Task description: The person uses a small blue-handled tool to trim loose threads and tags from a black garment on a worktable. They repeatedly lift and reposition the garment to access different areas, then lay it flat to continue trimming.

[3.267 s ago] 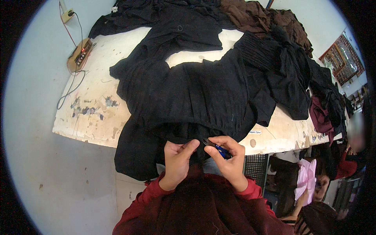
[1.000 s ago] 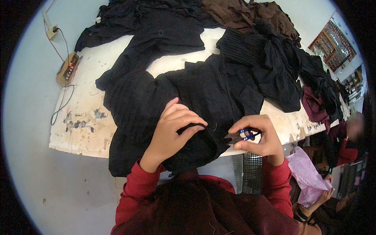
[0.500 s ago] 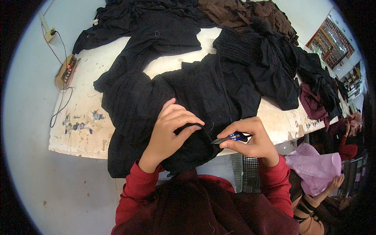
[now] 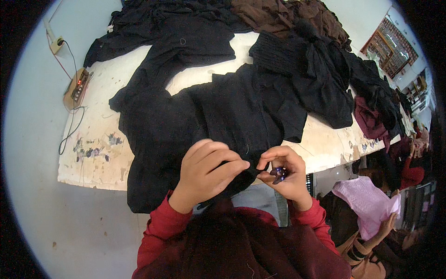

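A black garment [image 4: 223, 116] lies spread over the front of the table, part of it hanging past the edge toward me. My left hand [image 4: 206, 169] is closed on the near edge of this garment, thumb and fingertips pinching the cloth. Close beside it, my right hand [image 4: 292, 169] pinches the same edge between thumb and index finger. Blue-handled thread snips [image 4: 279, 174] rest in the right palm under curled fingers; their blades are hard to make out. A short pale thread [image 4: 247, 149] shows on the black cloth just above the fingertips.
More black clothing [image 4: 195, 39] and a brown pile [image 4: 274, 16] cover the far side of the table [image 4: 93, 162]. A small box with a red light [image 4: 76, 88] and a cable sits at the left edge. At right, another person holds pink cloth [image 4: 364, 202].
The snips have turned back into my right palm, and that thumb and index finger now pinch the garment's edge. My left hand has moved slightly down. The pink cloth at right has shifted.
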`<state>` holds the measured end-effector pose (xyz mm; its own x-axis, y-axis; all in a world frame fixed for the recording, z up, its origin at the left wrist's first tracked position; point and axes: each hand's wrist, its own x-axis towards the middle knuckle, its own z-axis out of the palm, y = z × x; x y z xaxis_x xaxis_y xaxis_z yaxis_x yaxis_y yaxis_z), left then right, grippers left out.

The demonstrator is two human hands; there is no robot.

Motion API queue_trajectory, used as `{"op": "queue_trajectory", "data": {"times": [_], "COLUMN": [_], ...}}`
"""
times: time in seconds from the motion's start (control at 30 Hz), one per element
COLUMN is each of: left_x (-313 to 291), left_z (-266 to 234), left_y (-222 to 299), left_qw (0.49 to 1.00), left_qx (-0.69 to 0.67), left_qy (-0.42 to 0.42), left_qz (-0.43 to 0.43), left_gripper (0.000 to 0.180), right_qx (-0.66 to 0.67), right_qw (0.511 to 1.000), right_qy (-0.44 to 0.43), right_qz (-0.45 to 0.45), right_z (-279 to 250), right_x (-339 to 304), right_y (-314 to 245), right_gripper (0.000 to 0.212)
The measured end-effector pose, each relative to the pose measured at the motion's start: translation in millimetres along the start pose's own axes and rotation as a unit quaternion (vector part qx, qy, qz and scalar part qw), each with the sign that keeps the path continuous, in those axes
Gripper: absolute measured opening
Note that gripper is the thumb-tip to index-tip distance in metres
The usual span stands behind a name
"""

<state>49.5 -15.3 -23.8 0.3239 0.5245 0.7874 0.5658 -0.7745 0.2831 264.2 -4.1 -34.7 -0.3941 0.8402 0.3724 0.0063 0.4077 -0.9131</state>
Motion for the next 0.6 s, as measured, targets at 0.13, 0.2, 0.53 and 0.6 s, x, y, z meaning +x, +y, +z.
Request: {"op": "queue_trajectory", "data": {"times": [0.13, 0.2, 0.53, 0.6], "left_x": [-8.0, -11.7, -7.1, -7.3], "left_z": [7.6, 11.4, 15.1, 15.3], "left_y": [4.1, 4.3, 6.8, 6.5], "left_qw": [0.99, 0.986, 0.985, 0.984], "left_qx": [-0.045, -0.034, -0.044, -0.043], "left_qy": [0.136, 0.164, 0.168, 0.171], "left_qz": [-0.019, -0.011, -0.009, -0.008], "left_gripper": [0.026, 0.027, 0.028, 0.028], "right_qx": [-0.104, -0.089, -0.195, -0.202], "right_qw": [0.992, 0.994, 0.981, 0.979], "right_qy": [0.055, 0.067, 0.01, 0.007], "right_qz": [-0.047, 0.02, 0.011, 0.006], "right_z": [-8.6, -12.4, 1.6, 2.9], "right_x": [5.4, -9.1, -8.0, -6.2], "right_y": [-31.1, -37.3, -66.2, -67.1], "right_gripper": [0.044, 0.042, 0.023, 0.022]}}
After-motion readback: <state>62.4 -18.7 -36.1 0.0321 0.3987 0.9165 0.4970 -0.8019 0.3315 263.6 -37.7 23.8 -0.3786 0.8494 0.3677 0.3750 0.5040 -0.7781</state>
